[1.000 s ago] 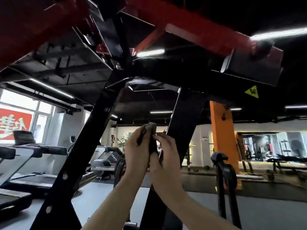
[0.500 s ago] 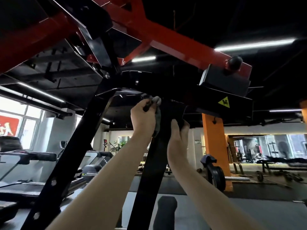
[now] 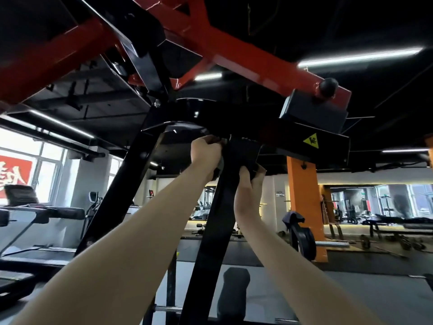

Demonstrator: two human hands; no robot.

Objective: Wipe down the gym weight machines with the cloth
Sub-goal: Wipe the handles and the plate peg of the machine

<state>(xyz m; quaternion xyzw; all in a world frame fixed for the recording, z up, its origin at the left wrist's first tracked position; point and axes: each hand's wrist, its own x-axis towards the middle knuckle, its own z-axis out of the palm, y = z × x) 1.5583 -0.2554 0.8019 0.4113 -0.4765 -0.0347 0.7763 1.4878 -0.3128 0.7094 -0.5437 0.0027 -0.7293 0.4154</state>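
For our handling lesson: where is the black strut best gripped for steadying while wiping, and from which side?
Likely the upper strut, from its right edge, where the right hand wraps it: it is flat and narrow, and the left hand with the cloth occupies the left.

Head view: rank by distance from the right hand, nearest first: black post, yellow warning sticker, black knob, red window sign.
1. black post: gripped by the right hand.
2. yellow warning sticker: up-right, on the black beam.
3. black knob: higher right, on the red arm.
4. red window sign: far left, across the room.
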